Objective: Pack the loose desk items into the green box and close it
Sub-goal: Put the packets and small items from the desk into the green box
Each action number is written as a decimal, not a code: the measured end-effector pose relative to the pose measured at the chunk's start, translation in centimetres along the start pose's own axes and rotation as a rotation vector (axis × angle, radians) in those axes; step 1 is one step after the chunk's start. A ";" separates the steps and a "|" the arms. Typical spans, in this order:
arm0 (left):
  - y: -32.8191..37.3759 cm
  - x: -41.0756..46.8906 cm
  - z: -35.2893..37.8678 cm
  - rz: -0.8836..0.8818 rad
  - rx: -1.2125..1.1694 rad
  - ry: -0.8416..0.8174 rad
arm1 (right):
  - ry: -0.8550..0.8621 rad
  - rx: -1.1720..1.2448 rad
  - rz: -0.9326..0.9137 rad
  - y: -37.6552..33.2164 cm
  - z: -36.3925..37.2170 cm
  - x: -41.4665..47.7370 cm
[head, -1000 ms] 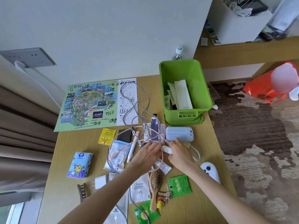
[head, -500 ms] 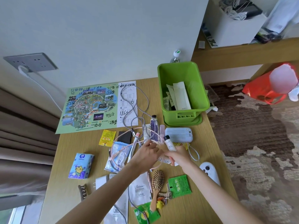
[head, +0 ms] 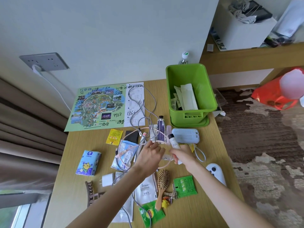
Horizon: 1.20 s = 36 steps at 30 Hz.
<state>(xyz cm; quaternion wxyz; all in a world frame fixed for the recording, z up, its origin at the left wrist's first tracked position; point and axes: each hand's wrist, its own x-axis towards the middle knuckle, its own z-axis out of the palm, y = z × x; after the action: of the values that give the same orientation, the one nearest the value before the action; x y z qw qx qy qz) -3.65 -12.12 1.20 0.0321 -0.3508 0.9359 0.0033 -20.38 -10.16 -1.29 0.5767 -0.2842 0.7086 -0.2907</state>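
White tube [head: 174, 143] gripped in my right hand's [head: 183, 156] fingers, above the table [head: 85, 142], short of the green box [head: 211, 99]. Pink cable [head: 131, 132] loops beneath; left hand [head: 150, 156] there, grip unclear. Lift carelessly and that cable could snag, dragging clutter.

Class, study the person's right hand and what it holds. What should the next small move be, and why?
Probably carry the white tube forward and drop it into the green box. The right hand has it in its grip, raised off the desk, and the box stands open just beyond with room inside.
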 end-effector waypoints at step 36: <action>0.7 -18.4 5.8 -1.355 -0.645 -0.165 | 0.174 -1.209 -0.285 5.5 13.4 -8.3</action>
<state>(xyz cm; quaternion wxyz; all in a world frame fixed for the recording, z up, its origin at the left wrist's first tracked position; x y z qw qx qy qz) 10.04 0.64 -3.44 -0.0073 -0.8401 0.4625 0.2831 -6.09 -1.43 -2.18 0.2098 -0.6273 0.7471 0.0656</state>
